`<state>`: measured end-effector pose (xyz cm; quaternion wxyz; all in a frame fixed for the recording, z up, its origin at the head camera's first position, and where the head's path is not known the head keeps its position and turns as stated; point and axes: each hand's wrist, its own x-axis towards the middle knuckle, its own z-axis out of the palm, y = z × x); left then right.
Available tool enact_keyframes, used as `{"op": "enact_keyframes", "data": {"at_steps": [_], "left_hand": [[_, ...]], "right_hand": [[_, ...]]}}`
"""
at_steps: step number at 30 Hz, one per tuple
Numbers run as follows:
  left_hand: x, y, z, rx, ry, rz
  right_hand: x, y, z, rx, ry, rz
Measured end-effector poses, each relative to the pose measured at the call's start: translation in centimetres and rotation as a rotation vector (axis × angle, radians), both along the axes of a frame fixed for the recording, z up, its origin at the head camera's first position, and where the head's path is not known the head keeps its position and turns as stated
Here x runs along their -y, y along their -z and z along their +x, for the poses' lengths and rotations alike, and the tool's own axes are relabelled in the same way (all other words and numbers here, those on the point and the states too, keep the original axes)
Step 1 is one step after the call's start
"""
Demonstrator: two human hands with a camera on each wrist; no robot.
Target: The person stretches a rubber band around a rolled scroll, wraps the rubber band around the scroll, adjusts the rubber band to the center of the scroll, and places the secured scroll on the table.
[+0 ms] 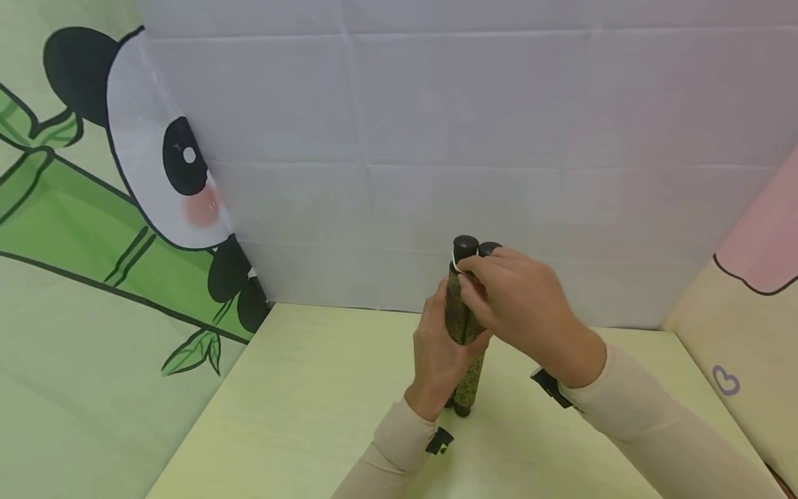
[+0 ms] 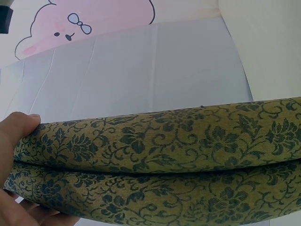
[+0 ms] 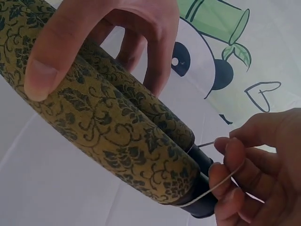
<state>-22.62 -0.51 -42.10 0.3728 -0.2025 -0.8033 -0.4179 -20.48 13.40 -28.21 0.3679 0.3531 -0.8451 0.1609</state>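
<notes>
A scroll (image 1: 472,381) covered in gold-green fabric with dark floral patterns stands nearly upright, its two rolls side by side with black end knobs (image 1: 465,247) at the top. Around the middle of both rolls, my left hand (image 1: 441,357) grips the scroll; the right wrist view shows its thumb across the near roll. My right hand (image 1: 526,298) is at the upper end, where its fingers pinch a thin white cord (image 3: 207,192). That cord runs taut from beside the knobs to the fingertips. Long stretches of both rolls (image 2: 155,139) fill the left wrist view.
Under the hands lies a pale yellow-green tabletop (image 1: 312,388), with the scroll's lower knobs close over it. Behind stands a grey-white sheet wall (image 1: 467,125). A panda-and-bamboo printed cloth (image 1: 143,201) hangs on the left, and a cream-and-pink one (image 1: 748,333) on the right.
</notes>
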Motion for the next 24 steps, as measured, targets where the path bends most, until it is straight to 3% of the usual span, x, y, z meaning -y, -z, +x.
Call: {"op": "enact_keyframes", "data": {"at_steps": [7,14,24], "left_hand": [[-0.1,0.1,0.4,0.035,0.000,-0.018],[-0.1,0.1,0.4,0.022,-0.014,-0.034],[0.1,0.1,0.1,0.015,-0.001,-0.010]], "right_hand": [[1.6,-0.2,0.0,-0.013,0.063,0.065],[2.7,-0.3,-0.1,0.012,0.160,0.136],[1.7,0.3,-0.1,-0.026,0.127,0.092]]}}
